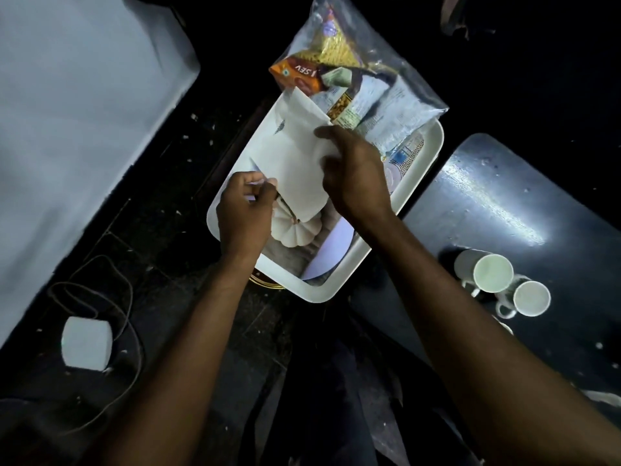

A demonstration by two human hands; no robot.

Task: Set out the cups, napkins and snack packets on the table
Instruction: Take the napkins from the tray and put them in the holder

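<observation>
A white tray (424, 163) sits in the middle with a printed picture on its floor. Over it, my right hand (356, 173) grips a white napkin (300, 163) by its right edge. My left hand (243, 210) pinches the napkin's lower left corner. A clear plastic bag (396, 105) holding several snack packets, one orange (295, 75), lies across the tray's far end. Two white cups (492, 272) (531, 297) lie on their sides on the dark table (524, 203) at the right. A third cup's rim barely shows below them.
A pale cloth-covered surface (74, 112) fills the left side. On the dark speckled floor lie a white block-shaped adapter (86, 343) and a looping cable (127, 297). My legs are below the tray.
</observation>
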